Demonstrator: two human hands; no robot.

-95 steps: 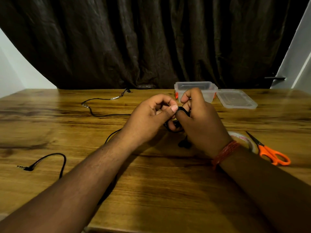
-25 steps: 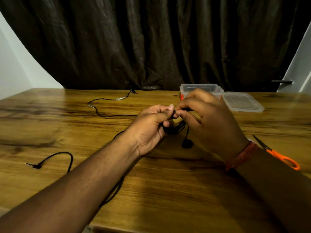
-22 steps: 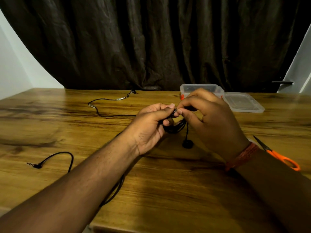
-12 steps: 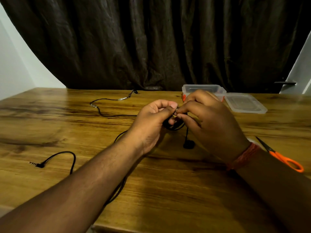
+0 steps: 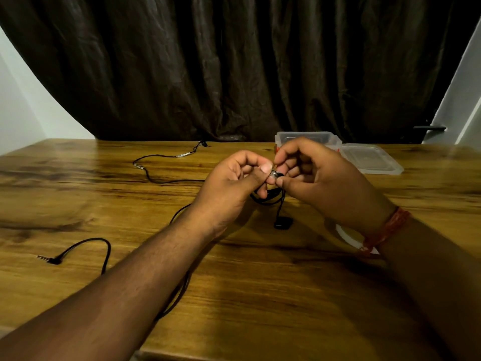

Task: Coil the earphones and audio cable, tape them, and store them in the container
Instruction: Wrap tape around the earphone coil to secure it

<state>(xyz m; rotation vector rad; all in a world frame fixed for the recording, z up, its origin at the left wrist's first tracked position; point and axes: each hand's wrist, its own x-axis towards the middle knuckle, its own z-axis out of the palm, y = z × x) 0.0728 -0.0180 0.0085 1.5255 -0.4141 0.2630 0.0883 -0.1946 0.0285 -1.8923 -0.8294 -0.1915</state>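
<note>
My left hand (image 5: 234, 183) and my right hand (image 5: 325, 183) meet above the table's middle, both pinching a small coil of black earphone cable (image 5: 268, 198). A shiny strip, apparently tape (image 5: 275, 174), sits between my thumbs on the coil. One earbud (image 5: 282, 223) hangs from the coil down to the wood. A long black audio cable (image 5: 104, 254) with an angled plug lies uncoiled at the left and runs under my left forearm. The clear container (image 5: 307, 138) stands behind my right hand, its lid (image 5: 369, 158) beside it.
A tape roll (image 5: 346, 237) lies partly hidden under my right wrist. Another stretch of black cable (image 5: 161, 162) with silver parts curls toward the table's back edge. A dark curtain hangs behind the wooden table (image 5: 260, 295).
Both hands have lifted slightly with the coil. My fingertips have closed together on its top, where the shiny strip now shows. The scissors are no longer in view.
</note>
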